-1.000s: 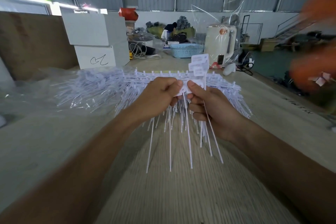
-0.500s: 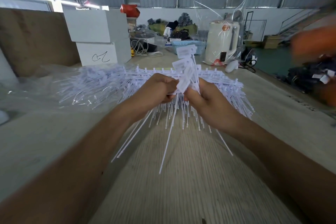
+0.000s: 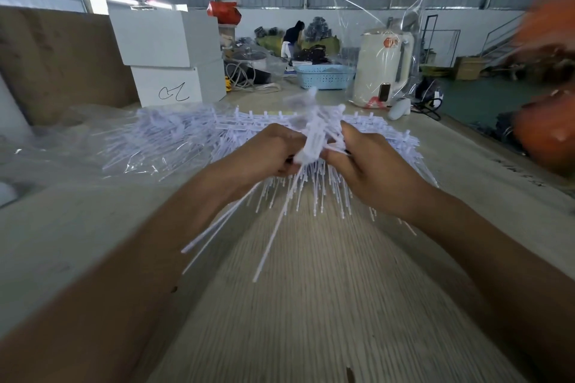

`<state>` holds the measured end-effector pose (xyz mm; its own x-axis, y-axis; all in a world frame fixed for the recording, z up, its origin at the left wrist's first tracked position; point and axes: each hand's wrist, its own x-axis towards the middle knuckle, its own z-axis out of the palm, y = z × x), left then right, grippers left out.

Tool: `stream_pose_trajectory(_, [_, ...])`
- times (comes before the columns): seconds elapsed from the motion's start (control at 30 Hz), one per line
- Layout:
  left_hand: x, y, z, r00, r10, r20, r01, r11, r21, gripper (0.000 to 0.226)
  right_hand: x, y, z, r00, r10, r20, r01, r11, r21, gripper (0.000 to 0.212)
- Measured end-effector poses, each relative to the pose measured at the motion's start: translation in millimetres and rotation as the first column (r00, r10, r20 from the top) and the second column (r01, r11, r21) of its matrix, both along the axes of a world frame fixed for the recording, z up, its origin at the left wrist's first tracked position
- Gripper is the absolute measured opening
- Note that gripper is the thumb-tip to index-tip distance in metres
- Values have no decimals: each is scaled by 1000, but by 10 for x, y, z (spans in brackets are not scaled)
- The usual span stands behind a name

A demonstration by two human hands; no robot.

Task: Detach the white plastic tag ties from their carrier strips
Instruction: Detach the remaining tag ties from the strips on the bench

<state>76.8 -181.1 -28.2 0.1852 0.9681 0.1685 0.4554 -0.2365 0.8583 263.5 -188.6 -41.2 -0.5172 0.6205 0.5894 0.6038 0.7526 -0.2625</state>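
Both hands, left hand (image 3: 267,152), right hand (image 3: 370,162), now twisting tag ties (image 3: 314,143); tails swung left.

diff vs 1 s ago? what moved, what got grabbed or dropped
Both hands, left hand and right hand, twisted the held ties: the tag ends tipped from upright into a blurred bunch, and the tails swung from hanging straight down to down-left. Nothing released. The pile on the table stayed put.

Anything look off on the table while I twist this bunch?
Nothing is damaged or spilled. The bunch of ties, gripped by the left hand and right hand, is blurred. The pile of tie strips lies fanned on clear plastic wrap.
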Motion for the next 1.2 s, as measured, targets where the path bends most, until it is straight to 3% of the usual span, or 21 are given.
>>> stream_pose_trajectory(0.1, [22,-37,31,999,-43,-17,45,996,79,52,-71,6,-3,977,-49,-208,32,996,-82,40])
stream_pose_trajectory(0.27, [54,-12,53,949,143,-282,-31,930,367,48,-242,16,-55,884,-198,-424,57,945,-323,37])
stream_pose_trajectory(0.43, [56,32,53,928,207,-310,-56,900,433,52,-326,12,-49,729,-293,-619,-86,857,-507,36])
stream_pose_trajectory(0.57, [57,61,45,935,194,-298,-43,893,447,53,-370,18,-64,694,-333,-638,-71,850,-521,36])
stream_pose_trajectory(0.6, [44,59,32,933,176,-315,-17,894,448,53,-316,69,-33,632,-373,-680,-73,844,-531,34])
stream_pose_trajectory(0.7, [51,9,-54,885,123,-448,108,883,457,50,97,217,196,314,-513,-799,-81,824,-560,24])
stream_pose_trajectory(0.73, [68,5,-64,885,116,-452,124,876,467,49,249,244,227,282,-510,-813,-64,835,-547,25])
stream_pose_trajectory(0.8, [91,9,-57,929,88,-359,104,870,483,48,399,260,179,368,-432,-823,-95,863,-496,32])
stream_pose_trajectory(0.87, [90,13,-42,964,68,-259,69,872,484,45,311,229,95,535,-358,-765,-120,864,-488,35])
stream_pose_trajectory(0.97, [35,6,-40,973,23,-228,77,904,422,33,68,131,2,713,-275,-645,-108,865,-489,40])
stream_pose_trajectory(1.07, [12,14,-15,964,16,-266,96,912,400,18,-69,64,-46,733,-260,-628,-156,835,-527,42])
stream_pose_trajectory(1.2, [2,25,-8,970,-16,-242,123,893,433,15,-99,13,-36,738,-266,-620,-219,775,-593,40])
